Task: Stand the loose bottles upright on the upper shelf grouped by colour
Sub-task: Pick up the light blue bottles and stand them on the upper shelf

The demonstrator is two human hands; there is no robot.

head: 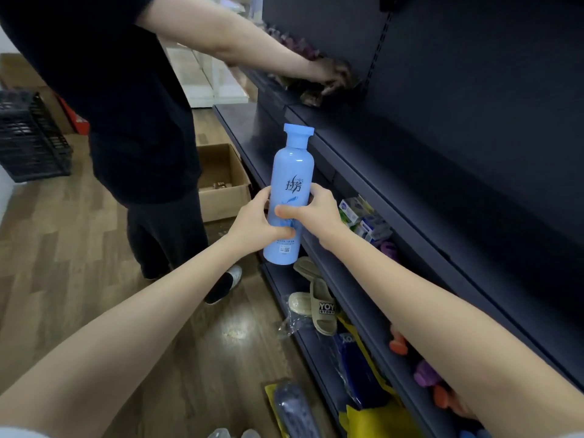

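Observation:
I hold a light blue bottle point(291, 184) with a blue cap upright in front of the dark shelving. My left hand point(252, 221) grips its lower half from the left, thumb across the label. My right hand point(316, 210) grips it from the right, thumb over the front. The bottle hangs in the air at the edge of the dark upper shelf point(395, 172), which is bare where I see it. A clear bottle point(294, 409) lies on its side on the bottom shelf near my feet.
Another person in dark clothes point(126, 105) stands to the left, one hand point(328, 74) on brown packets on a higher shelf. Lower shelves hold small boxes point(363, 216), slippers point(319, 305), bright toys point(423, 374). An open cardboard box point(221, 181) and black crate point(31, 137) sit on the wooden floor.

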